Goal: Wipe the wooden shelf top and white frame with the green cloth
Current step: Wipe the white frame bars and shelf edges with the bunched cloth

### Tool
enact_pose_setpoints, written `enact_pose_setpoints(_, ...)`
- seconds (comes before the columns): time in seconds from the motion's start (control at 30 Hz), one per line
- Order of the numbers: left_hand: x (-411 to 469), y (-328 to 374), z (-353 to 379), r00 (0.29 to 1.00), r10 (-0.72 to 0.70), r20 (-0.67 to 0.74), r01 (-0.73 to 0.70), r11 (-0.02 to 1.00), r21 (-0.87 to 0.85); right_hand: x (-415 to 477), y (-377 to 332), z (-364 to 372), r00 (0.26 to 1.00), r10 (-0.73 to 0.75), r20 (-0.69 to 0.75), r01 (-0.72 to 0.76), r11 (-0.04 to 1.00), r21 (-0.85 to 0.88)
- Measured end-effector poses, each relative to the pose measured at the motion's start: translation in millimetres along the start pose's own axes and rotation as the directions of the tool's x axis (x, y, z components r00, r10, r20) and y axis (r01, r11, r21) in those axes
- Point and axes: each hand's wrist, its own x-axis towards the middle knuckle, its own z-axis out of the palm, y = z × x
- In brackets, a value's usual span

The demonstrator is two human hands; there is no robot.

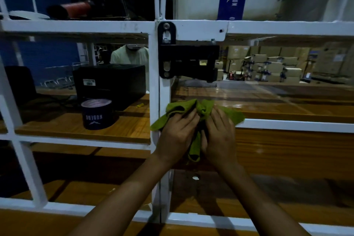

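Dim warehouse, cartons (274, 63) stacked far behind. Glossy wooden shelf (268, 101) in a white frame (164, 92). One green cloth (199, 110), bunched at the shelf's front edge beside the upright. Left hand (176, 136) and right hand (220, 136) both grip it (side by side). Left bay: one can (96, 114), one black box (111, 82).

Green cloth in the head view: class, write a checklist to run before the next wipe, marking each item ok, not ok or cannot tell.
1. Grip: left hand and right hand both hold the green cloth: ok.
2. Cloth spread flat for wiping: not ok, it is bunched.
3. Cloth touches the white frame: ok.
4. Right-side wooden shelf top shows no object in the way: ok.
5. The tin on the left shelf stands apart from the cloth: ok.
6. Cloth damp: cannot tell.
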Motion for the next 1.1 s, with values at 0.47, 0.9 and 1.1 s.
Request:
enact_pose_setpoints(0.47,17,6,-8,0.980,-0.146,0.133,0.127,0.981,0.143,20,-4,-19,0.990,0.045,0.132,-0.043,0.999,-0.016)
enact_pose_setpoints(0.9,17,20,12,0.983,-0.113,0.145,0.090,0.983,0.159,18,39,-38,0.966,-0.121,0.229,0.145,0.986,-0.087)
enact_pose_setpoints(1.1,35,62,45,0.977,-0.103,0.185,0.082,0.990,0.119,8,90,-65,0.969,-0.111,0.222,0.144,0.980,-0.137)
